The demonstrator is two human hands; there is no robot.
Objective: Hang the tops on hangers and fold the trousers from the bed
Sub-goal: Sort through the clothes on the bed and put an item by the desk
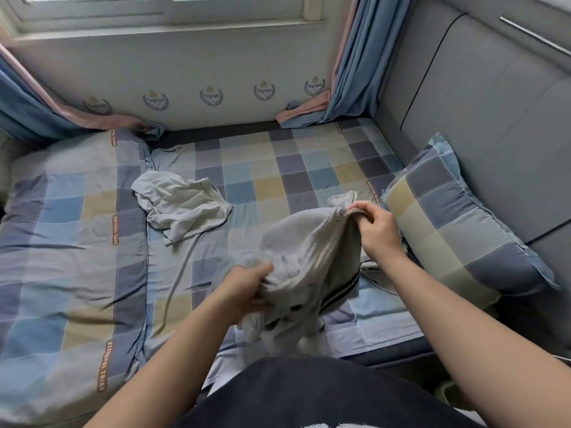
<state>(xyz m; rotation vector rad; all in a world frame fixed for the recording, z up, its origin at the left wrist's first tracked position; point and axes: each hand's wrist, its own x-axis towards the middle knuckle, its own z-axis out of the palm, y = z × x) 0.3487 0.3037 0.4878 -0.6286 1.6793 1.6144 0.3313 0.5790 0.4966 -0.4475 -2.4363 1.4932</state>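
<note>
Over a dark shirt (309,393), the left hand (247,288) clutches a grey garment (309,251). The right hand (377,230) pinches its raised edge. A white top (182,205) lies left of the garment.

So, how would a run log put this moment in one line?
left hand grips grey garment | right hand pinches its top edge | white garment lies crumpled on bed

Head view: looks forward and down over the bed (309,168) (wide-angle, close).
Facing: window (92,9) at 12 o'clock.
</note>
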